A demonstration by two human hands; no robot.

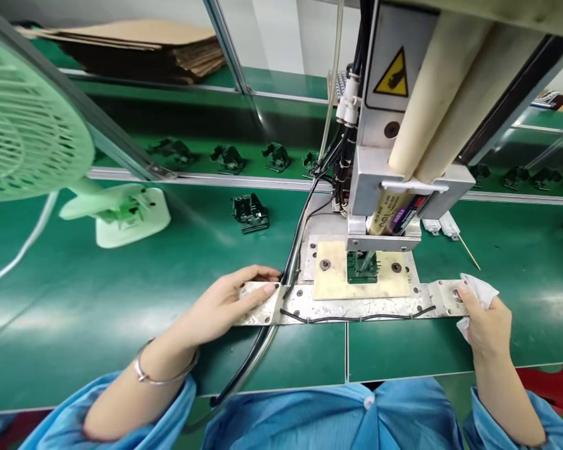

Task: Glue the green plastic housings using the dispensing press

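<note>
My left hand (232, 297) rests on the left end of a metal bar, its fingers stretched out and its thumb lying on the top plate. At the other end, my right hand (488, 322) has its thumb on a round button (456, 295), with a crumpled white tissue (482, 289) held in the fingers. Between the hands, a dark green plastic part (362, 269) sits on a cream plate (331, 284) on the metal base (344, 310). The dispensing press head (380, 244) stands over that part, its two glue tubes (396, 212) pointing down and a nozzle reaching the part.
Another dark plastic part (250, 213) lies on the green table left of the press. Several similar parts stand on the belt (197, 169) behind. A green fan (28, 125) is at left. Black cables (251, 356) cross the table's front edge. White tubes (448, 225) and a stick lie right.
</note>
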